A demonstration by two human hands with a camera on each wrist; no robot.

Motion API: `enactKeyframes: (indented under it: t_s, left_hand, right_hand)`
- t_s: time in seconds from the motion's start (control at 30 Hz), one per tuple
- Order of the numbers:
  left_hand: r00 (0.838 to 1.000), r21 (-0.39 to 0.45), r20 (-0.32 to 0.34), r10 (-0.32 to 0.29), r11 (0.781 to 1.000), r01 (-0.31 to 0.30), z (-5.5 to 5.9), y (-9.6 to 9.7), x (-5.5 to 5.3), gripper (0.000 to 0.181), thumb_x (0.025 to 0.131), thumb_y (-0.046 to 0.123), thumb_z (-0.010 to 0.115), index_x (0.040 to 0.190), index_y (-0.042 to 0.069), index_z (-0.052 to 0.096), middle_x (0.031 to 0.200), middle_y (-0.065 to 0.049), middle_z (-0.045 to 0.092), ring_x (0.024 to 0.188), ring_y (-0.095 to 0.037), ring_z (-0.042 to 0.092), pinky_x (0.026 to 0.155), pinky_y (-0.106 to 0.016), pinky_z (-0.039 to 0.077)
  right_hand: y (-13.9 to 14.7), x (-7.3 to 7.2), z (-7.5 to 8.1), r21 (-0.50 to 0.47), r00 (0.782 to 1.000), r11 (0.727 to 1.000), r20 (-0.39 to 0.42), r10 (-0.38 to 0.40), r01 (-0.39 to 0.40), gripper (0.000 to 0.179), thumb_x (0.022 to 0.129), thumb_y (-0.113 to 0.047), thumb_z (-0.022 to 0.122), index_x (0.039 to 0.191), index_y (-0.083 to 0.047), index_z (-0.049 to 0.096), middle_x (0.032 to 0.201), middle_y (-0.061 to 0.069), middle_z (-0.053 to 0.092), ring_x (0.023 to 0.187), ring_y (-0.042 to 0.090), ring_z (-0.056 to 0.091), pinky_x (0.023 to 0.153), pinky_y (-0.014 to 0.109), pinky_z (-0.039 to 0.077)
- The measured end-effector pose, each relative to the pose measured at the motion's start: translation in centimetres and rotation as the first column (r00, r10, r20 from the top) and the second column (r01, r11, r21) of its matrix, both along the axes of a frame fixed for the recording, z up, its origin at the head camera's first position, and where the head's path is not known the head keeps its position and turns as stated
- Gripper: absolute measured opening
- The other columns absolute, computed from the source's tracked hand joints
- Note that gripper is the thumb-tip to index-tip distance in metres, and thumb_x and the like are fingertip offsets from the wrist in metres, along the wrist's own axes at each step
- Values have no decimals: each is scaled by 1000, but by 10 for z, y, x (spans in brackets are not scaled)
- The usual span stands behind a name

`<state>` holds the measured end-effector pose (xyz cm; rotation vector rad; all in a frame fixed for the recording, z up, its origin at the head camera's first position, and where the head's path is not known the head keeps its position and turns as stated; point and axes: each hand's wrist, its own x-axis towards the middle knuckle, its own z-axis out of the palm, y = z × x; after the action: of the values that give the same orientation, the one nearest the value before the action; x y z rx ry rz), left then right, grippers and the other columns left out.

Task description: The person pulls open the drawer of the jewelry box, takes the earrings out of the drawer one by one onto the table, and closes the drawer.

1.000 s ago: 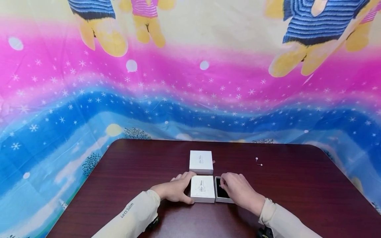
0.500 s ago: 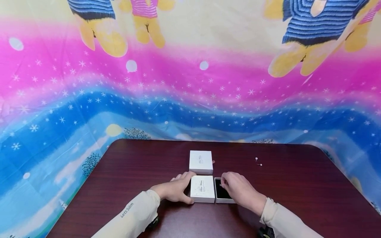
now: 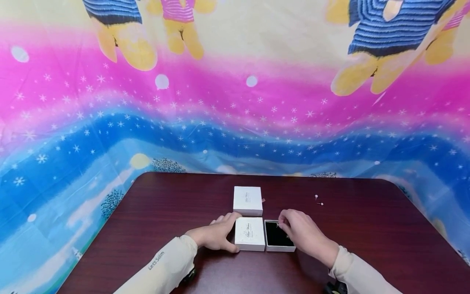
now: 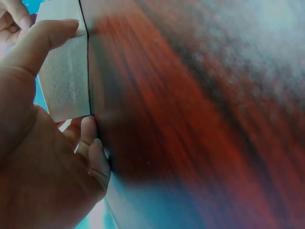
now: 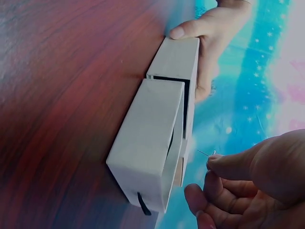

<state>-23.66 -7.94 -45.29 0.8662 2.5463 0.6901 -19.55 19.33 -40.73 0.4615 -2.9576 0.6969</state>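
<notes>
A white jewellery box point(image 3: 249, 233) with printed lettering sits at the front middle of the table. My left hand point(image 3: 216, 232) holds its left side, thumb at the near corner and fingers at the far one. From its right side the drawer point(image 3: 280, 247) stands out, lined in black point(image 3: 275, 239), with a dark ribbon tab point(image 5: 143, 204) at its end. Over the drawer's far right part, my right hand point(image 3: 302, 232) pinches a small earring between thumb and fingertips. Its thin metal post point(image 5: 204, 153) sticks out in the right wrist view. A tiny silvery piece point(image 3: 288, 236) shows on the black lining.
Behind the held box stands a second white box point(image 3: 247, 200), with a small ribbon tab point(image 3: 263, 200) at its right. Two pearl-ended stud earrings, one upper point(image 3: 316, 197) and one lower point(image 3: 322, 203), lie at the back right. A printed cloth point(image 3: 235, 102) hangs beyond the table.
My right hand has moved a little right and up, off the drawer's middle, so more black lining and a tiny silvery piece show. The left hand stays on the box.
</notes>
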Motion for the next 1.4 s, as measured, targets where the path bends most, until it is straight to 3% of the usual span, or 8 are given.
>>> enactKeyframes:
  t_s: [0.6,1.1,1.4]
  left_hand:
    - [1000,11,3,-3,1000,3,1,0,0,84,79,34,83,144,17,33,136,-1,47,123,-21,43,102,-41,33]
    - [1000,5,13,6,1000,-6,0,0,0,84,80,35,83,145,18,33,136,-1,47,124,-21,43,103,-41,33]
    - [1000,4,14,3,1000,-3,0,0,0,84,80,35,83,145,18,32,136,-1,47,125,-22,43,103,-42,33]
  right_hand:
    - [28,-1,3,-35,996,999,-82,-35,32,14,95,-5,63,84,-14,66,72,-8,57,64,4,46,62,25,41]
    - [52,-2,-3,-83,998,994,6,-70,70,10,96,-7,62,91,-11,69,75,-3,62,59,5,42,59,24,37]
    - [66,-3,-5,-85,995,991,8,-100,101,13,96,-5,59,91,-11,69,79,0,66,61,5,42,62,25,37]
